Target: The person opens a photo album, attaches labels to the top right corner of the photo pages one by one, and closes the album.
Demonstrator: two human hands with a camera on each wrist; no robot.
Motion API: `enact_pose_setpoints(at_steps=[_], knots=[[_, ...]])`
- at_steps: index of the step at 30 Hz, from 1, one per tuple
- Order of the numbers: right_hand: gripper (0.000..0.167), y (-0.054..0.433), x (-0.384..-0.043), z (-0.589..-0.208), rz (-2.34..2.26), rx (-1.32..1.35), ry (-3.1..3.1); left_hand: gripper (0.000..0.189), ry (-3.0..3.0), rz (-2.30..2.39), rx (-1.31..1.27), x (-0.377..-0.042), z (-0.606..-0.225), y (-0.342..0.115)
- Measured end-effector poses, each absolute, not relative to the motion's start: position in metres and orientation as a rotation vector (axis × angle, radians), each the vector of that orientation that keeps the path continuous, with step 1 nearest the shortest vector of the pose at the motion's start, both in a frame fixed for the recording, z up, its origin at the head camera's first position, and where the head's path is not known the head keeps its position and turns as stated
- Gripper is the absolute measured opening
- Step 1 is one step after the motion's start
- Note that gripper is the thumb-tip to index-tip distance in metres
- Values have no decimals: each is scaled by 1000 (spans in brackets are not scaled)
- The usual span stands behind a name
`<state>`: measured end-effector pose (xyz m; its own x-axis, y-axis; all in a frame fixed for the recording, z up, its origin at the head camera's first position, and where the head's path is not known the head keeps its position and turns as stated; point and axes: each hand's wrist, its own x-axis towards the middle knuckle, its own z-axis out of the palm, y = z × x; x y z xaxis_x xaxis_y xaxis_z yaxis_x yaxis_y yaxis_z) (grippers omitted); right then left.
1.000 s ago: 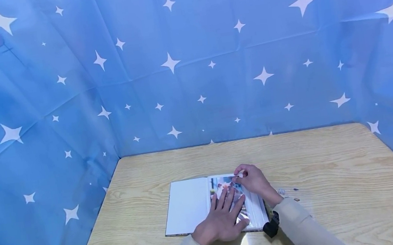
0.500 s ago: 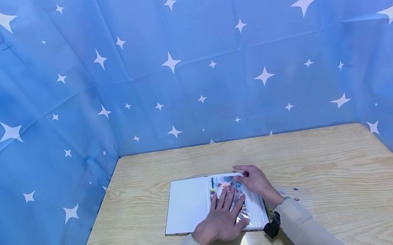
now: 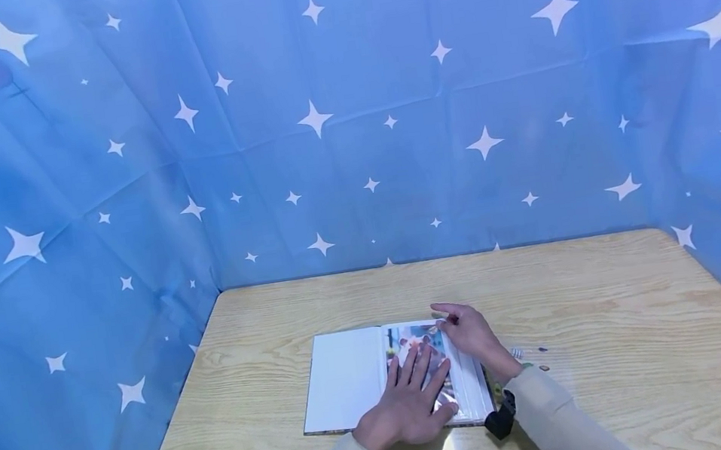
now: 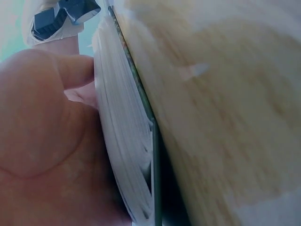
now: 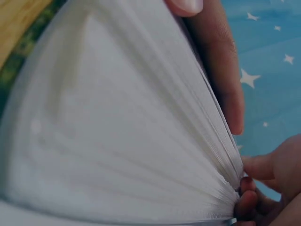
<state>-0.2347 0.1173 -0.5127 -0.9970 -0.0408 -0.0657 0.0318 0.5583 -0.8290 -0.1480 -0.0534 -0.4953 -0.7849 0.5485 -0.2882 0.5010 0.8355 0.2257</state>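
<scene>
The photo album [image 3: 474, 389] lies open on the wooden table [image 3: 618, 313], its far edge well apart from the table's far edge, with wood running wide to the album's left and wider yet to its right; the table's left edge slants well away from the album's left side; the album's near edge shows below the left hand [image 3: 408, 407], which lies spread and flat across the right side, fingers apart; the right hand [image 3: 469, 331] is at the album's far right corner, thumb and curled fingertips pinching the page edges, though how many leaves it holds I cannot tell; the left leaf [image 3: 345, 381] is plain white, while the right side bears a glossy coloured picture [image 3: 409, 336], partly covered by the left hand, with pale rounded ears showing and a whitish strip beside it; the thick white page stack [image 4: 115, 122] fans along its edges over a dark green patterned cover [image 5: 21, 61]; to the album's right, near the right sleeve [image 3: 566, 414], lie small dark pieces [image 3: 544, 367] and a striped bit [image 3: 517, 353]; beyond the album and table hangs a blue star-printed curtain [image 3: 339, 60]
</scene>
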Motion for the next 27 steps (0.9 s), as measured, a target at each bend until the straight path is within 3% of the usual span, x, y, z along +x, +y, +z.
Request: enact_pose_setpoints(at_steps=[9,15,21,27], knots=[[36,133,-230,-513,-1499,-70,2692,66,2681,218,808,-149,-498,-53],[31,147,-215,-506,-1362,-285,2803,66,2688,221,824,-150,-501,-53],[47,164,-201,-503,-1176,-642,2803,66,2686,206,821,-148,-499,-53],[63,175,-196,-503,-1033,-810,2722,66,2678,214,810,-148,-498,-54]])
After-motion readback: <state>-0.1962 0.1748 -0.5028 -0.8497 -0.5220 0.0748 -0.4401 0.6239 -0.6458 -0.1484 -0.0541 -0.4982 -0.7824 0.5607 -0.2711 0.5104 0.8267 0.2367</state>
